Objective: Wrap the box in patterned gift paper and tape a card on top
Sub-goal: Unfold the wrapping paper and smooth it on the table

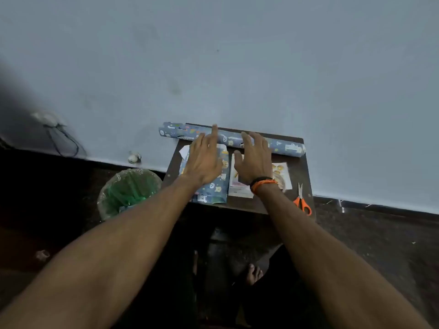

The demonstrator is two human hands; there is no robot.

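A box (215, 189) wrapped in blue patterned paper lies on the left half of a small dark table (247, 205). My left hand (204, 160) hovers over it with straight, spread fingers. A roll of the same blue paper (282, 144) lies along the table's far edge against the wall. To the right of the box lies a white card or sheet stack (237, 189) with printed pictures. My right hand (255, 160), with an orange and black wristband, is spread above that card. Neither hand holds anything.
Orange-handled scissors (302, 203) lie at the table's right edge. A bin with a green liner (129, 192) stands on the floor left of the table. The grey wall (237, 67) rises right behind it. My bare foot (254, 274) shows below.
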